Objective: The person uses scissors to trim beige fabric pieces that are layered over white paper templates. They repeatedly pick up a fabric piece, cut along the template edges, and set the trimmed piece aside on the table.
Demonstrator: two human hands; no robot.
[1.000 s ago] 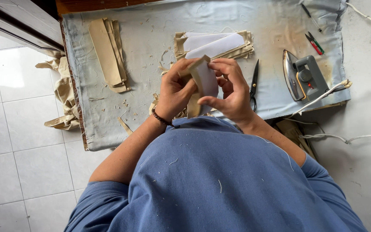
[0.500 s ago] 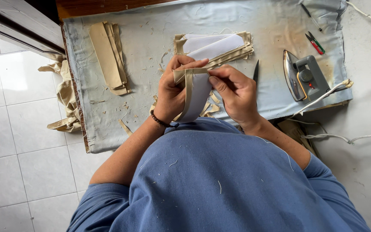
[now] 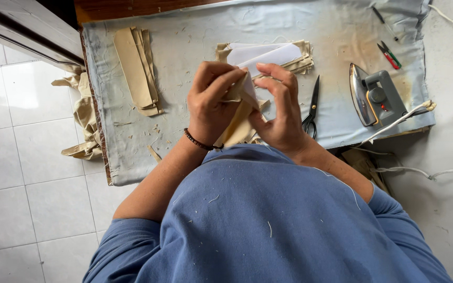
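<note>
Cloth piece (image 3: 239, 123): tan and white, soft, light, bends easily; above the near edge of the table (image 3: 184, 47), in the middle.
Left hand (image 3: 211, 102): fingers closed, pinching its top.
Right hand (image 3: 279, 112): fingers curled round its right side.
Best hold: pinch the edges.
Scissors (image 3: 311, 107): just right.

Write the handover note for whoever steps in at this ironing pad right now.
Left hand and right hand: both pinch one beige fabric piece with white lining, held above the pad.
Behind the hands: stack of cut pieces with white ones on top.
Far left: pile of beige strips.
Right: scissors, then the iron tipped on its side; small snips beyond it.
Done: unclear.
Left: the piece in hand is not yet set down.
</note>
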